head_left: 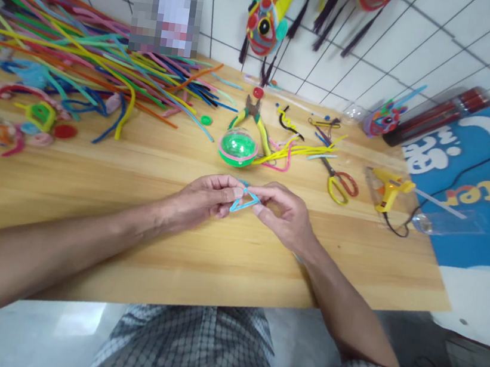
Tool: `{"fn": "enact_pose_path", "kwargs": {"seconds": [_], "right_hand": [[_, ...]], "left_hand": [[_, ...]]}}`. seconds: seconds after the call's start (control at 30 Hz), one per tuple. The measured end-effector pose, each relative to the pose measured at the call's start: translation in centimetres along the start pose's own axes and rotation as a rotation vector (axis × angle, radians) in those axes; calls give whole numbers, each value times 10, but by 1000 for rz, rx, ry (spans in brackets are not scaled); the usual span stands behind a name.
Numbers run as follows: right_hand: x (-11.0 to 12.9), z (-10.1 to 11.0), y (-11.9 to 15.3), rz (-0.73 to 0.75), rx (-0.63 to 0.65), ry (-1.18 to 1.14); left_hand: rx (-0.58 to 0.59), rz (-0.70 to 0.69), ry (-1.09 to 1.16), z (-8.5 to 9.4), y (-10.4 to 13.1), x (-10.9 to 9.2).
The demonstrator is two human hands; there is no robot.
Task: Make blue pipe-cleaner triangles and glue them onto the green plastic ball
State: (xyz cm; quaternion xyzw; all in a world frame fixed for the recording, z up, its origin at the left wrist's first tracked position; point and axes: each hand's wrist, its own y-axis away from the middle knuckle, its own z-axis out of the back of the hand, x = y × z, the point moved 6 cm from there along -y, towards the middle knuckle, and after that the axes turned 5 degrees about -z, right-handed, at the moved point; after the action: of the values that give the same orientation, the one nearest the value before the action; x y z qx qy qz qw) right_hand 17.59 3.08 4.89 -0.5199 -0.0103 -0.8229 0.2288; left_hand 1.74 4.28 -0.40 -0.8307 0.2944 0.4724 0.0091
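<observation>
A light blue pipe cleaner, bent into a small triangle, is held between both hands above the wooden table. My left hand pinches its upper left part between thumb and fingers. On the other side, my right hand grips the right corner with thumb and forefinger. Just beyond the hands sits a clear ball with green inside and a pink band round it. Pliers with green and yellow handles lie behind the ball, beside yellow pipe cleaners.
Many coloured pipe cleaners are piled at the back left of the table. Scissors and a yellow glue gun with a cord lie to the right. Decorated heads hang by the tiled wall.
</observation>
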Motion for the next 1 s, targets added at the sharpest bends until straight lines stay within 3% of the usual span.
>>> {"fn": "enact_pose_path", "kwargs": {"seconds": [0.43,0.67,0.73,0.87,0.93,1.0], "right_hand": [[-1,-3,2,104,-45,44],[0,-1,-1,91,-18,139],[4,5,1,81,-103,243],[21,22,12,79,-423,392],[21,22,14,11,-439,357],[11,14,11,-127,-341,226]], "left_hand": [[3,-56,-21,0,0,2],[82,-94,-83,-3,-1,6],[84,-105,-83,-4,-1,6],[-4,-144,12,-4,1,0],[-39,-136,65,-5,2,-3],[-54,-116,102,-6,4,-3]]}}
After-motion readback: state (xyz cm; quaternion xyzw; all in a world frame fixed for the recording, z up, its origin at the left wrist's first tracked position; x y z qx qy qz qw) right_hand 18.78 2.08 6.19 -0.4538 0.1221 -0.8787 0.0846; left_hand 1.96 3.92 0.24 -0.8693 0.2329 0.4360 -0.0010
